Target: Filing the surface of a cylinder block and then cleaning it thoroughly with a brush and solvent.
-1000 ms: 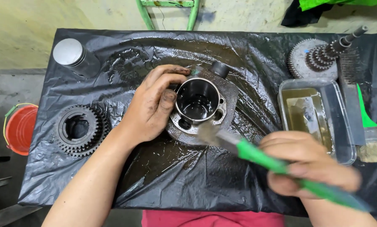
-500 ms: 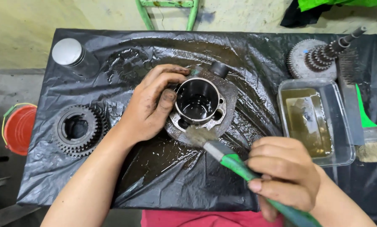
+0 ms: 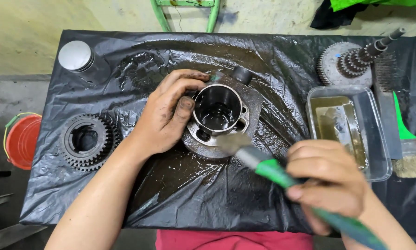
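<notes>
The cylinder (image 3: 219, 115) at the table's (image 3: 124, 203) middle was gripped by the left hand (image 3: 164, 115) for steadiness; the right hand (image 3: 330, 180), clamped on a green-handled brush (image 3: 259, 162), scrubbed its near flange.

The sheet (image 3: 171, 194) is glossy black; the cylinder (image 3: 219, 118) dark grey; the brush handle (image 3: 275, 172) bright green. The bucket (image 3: 23, 141) is orange-red; the tray's (image 3: 372, 134) liquid murky olive.
</notes>
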